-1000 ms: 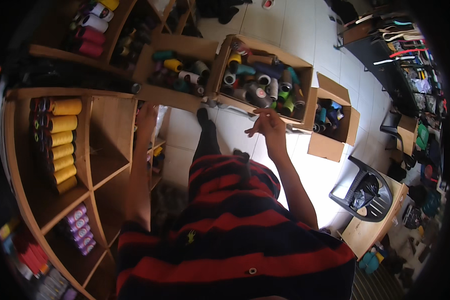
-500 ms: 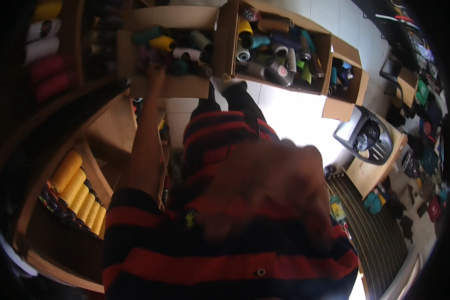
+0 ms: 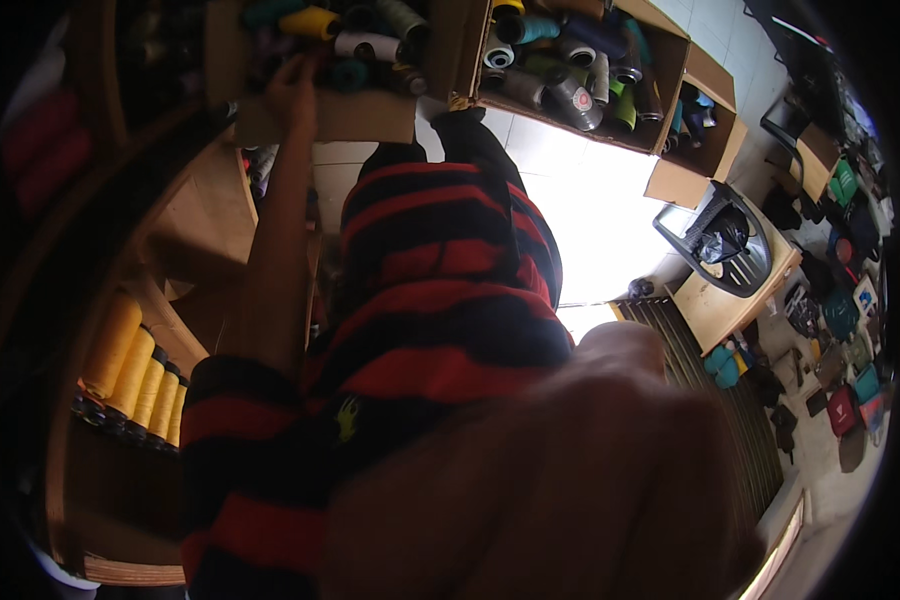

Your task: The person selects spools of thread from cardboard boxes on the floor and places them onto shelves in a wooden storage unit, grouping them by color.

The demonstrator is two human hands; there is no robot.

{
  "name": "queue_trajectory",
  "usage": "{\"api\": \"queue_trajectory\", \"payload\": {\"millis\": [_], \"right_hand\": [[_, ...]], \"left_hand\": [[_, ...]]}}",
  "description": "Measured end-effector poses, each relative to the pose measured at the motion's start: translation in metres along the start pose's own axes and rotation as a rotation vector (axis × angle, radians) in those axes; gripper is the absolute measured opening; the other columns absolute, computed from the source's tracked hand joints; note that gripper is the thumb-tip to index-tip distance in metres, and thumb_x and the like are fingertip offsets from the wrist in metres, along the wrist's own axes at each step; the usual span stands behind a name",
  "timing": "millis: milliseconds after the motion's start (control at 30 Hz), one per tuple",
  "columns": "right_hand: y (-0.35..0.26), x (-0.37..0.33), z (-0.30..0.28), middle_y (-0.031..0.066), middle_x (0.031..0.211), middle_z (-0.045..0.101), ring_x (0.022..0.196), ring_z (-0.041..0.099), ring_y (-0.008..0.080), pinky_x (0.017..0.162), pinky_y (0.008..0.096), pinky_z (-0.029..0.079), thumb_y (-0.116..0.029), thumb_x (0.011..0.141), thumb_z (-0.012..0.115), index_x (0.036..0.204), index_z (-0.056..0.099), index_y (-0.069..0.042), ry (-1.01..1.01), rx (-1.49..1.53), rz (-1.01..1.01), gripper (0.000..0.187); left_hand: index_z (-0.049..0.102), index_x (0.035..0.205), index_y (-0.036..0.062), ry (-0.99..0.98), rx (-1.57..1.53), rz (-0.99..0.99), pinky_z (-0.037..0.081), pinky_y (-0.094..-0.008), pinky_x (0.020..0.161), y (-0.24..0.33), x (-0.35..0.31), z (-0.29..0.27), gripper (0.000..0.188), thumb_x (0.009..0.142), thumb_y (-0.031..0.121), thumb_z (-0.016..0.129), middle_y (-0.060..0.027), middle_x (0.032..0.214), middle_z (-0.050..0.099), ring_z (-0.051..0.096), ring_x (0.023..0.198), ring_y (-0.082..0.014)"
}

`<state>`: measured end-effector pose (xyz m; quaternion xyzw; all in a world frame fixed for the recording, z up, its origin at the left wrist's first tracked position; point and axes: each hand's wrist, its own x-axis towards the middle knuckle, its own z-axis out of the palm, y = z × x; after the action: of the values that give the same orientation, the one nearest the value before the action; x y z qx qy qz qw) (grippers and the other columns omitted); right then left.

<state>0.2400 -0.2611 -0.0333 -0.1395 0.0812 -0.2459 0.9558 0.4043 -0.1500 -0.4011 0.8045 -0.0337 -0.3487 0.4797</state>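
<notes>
At eleven o'clock our left hand [image 3: 292,100] reaches into the carton [image 3: 365,118]; our right hand [image 3: 570,450] blurs at five. We can't tell whether either grips; careless nudging could tumble crowded spools [image 3: 363,44].

Brings together one left hand [image 3: 292,95], one right hand [image 3: 570,460], three boxes [image 3: 360,118] of spools [image 3: 575,103] too jumbled to count, five shelved yellow spools [image 3: 130,372] in view, one striped shirt [image 3: 400,378], one chair [image 3: 761,265] holding one black bag [image 3: 727,235], and one pale table [image 3: 697,306].

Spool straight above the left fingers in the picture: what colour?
Yellow; that spool shows best in the head view.
</notes>
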Motion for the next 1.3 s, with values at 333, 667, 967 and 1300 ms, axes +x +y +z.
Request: {"api": "queue_trajectory", "payload": {"millis": [333, 667, 967, 1300], "right_hand": [[0.037, 0.017, -0.193, 0.0144, 0.107, 0.061, 0.098, 0.06, 0.0261, 0.079, 0.034, 0.049, -0.031, 0.092, 0.056, 0.123, 0.045, 0.002, 0.666, -0.66, -0.009, 0.047], [0.036, -0.012, -0.269, 0.0115, 0.095, 0.062, 0.085, 0.063, 0.0201, 0.074, 0.0319, 0.05, -0.024, 0.086, 0.066, 0.111, 0.047, -0.003, 0.901, -0.706, -0.037, 0.037], [0.027, -0.043, -0.276, 0.0127, 0.087, 0.065, 0.081, 0.064, 0.0216, 0.075, 0.0332, 0.051, -0.023, 0.093, 0.056, 0.101, 0.054, 0.0, 0.967, -0.816, -0.04, 0.025], [0.005, -0.057, -0.261, 0.0172, 0.093, 0.06, 0.084, 0.064, 0.0291, 0.077, 0.0423, 0.052, -0.038, 0.095, 0.051, 0.116, 0.042, 0.001, 0.935, -0.583, -0.197, 0.045]], "left_hand": [[0.06, 0.104, 0.0041, -0.05, -0.489, -0.216, 0.042, -0.0245, 0.049, 0.046, -0.079, -0.01, 0.022, 0.082, 0.008, 0.064, -0.0052, 0.078, 0.058, 0.051, 0.054, -0.0106], [0.056, 0.11, 0.0056, -0.226, 0.158, 0.263, 0.049, -0.0321, 0.06, 0.03, -0.071, 0.029, 0.031, 0.083, 0.015, 0.066, -0.0096, 0.088, 0.06, 0.06, 0.067, -0.0183], [0.059, 0.106, 0.0073, -0.339, 1.097, 0.449, 0.052, -0.0448, 0.076, 0.002, 0.019, 0.015, 0.054, 0.068, 0.044, 0.071, -0.0182, 0.086, 0.068, 0.067, 0.083, -0.0355], [0.059, 0.104, 0.0066, 0.012, 1.286, 0.697, 0.045, -0.0435, 0.084, 0.041, 0.042, 0.0, 0.044, 0.074, 0.037, 0.067, -0.0173, 0.108, 0.06, 0.058, 0.102, -0.0333]]}}
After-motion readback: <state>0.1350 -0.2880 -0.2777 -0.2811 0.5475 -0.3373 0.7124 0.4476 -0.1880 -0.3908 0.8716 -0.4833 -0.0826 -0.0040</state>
